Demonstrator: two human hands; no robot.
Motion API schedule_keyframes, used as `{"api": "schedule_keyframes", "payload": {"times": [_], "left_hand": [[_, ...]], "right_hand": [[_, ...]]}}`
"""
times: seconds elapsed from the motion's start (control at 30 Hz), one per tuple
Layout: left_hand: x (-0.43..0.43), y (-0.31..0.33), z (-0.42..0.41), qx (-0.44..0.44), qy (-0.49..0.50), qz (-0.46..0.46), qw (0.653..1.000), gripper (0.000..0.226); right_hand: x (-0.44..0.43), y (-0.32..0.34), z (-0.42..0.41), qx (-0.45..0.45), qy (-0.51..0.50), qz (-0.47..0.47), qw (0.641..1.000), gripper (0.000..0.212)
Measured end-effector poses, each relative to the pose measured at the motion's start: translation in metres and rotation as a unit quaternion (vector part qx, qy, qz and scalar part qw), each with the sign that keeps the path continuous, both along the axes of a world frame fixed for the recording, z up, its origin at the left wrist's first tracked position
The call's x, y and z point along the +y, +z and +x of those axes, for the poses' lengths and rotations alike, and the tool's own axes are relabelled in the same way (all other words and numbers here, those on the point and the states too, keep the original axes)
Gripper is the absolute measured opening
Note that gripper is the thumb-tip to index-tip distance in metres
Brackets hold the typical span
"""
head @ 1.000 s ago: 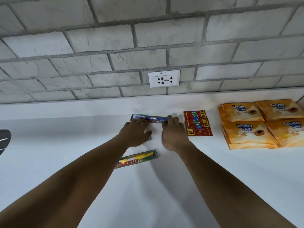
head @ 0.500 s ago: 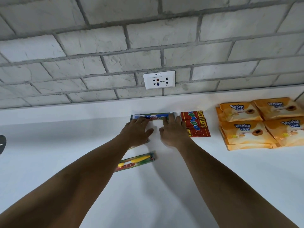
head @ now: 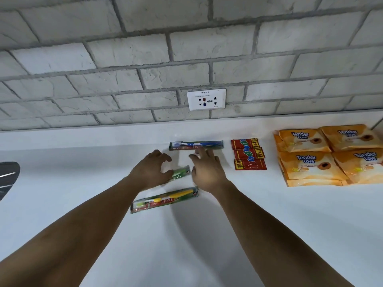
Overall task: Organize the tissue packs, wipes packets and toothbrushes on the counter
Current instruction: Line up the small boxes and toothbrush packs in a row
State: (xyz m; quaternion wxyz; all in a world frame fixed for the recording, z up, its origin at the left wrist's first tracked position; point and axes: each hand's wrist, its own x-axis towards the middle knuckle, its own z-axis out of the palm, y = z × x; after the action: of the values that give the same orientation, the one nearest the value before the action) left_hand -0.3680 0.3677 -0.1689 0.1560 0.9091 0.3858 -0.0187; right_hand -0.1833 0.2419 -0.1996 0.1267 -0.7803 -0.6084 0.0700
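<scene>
White counter [head: 238, 224] under a grey brick wall [head: 145, 54], with a socket plate [head: 206, 99] low on the wall.

- Blue toothbrush pack [head: 196, 145]: far side, lying flat and level along the foot of the wall, below the socket.
- Green toothbrush pack [head: 180, 172]: nearer, tilted, only its right end showing. The rest is hidden under the left hand.
- Yellow toothbrush pack [head: 164, 200]: nearest of the three, tilted, right end farther back, apart from both hands.
- Red packets [head: 249, 154]: three in a tight column, just right of the blue pack.
- Orange Tender Love packs [head: 323, 155]: stacked in a two-by-two block, far right.

Left hand [head: 150, 171]: fingers half-curled like a claw, thumb against the green pack. Cannot tell whether it actually grips it.

Right hand [head: 207, 172]: fingers straight and spread, holding nothing. The tips reach the near edge of the blue pack but are blurred, so contact is unclear.

Dark object [head: 8, 177] at the left edge, cut off.
</scene>
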Motion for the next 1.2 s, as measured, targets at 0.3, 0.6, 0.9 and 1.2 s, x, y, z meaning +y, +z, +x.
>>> {"api": "schedule_keyframes", "payload": {"times": [0.3, 0.6, 0.9, 1.2], "left_hand": [[-0.016, -0.003, -0.057, 0.001, -0.001, 0.026, 1.000, 0.034], [-0.043, -0.007, -0.017, -0.032, 0.009, 0.156, 0.987, 0.025], [-0.060, -0.027, 0.046, -0.019, -0.037, 0.174, 0.984, 0.044], [-0.047, -0.041, 0.038, -0.003, -0.011, 0.118, 0.993, 0.060]], "right_hand": [[-0.007, -0.002, -0.052, 0.009, 0.085, 0.028, 0.996, 0.042], [-0.029, -0.003, -0.031, -0.037, 0.064, 0.003, 0.997, 0.035], [-0.048, 0.000, 0.011, -0.038, -0.036, -0.069, 0.996, 0.044], [-0.046, 0.001, 0.033, -0.055, -0.032, -0.091, 0.994, 0.053]]}}
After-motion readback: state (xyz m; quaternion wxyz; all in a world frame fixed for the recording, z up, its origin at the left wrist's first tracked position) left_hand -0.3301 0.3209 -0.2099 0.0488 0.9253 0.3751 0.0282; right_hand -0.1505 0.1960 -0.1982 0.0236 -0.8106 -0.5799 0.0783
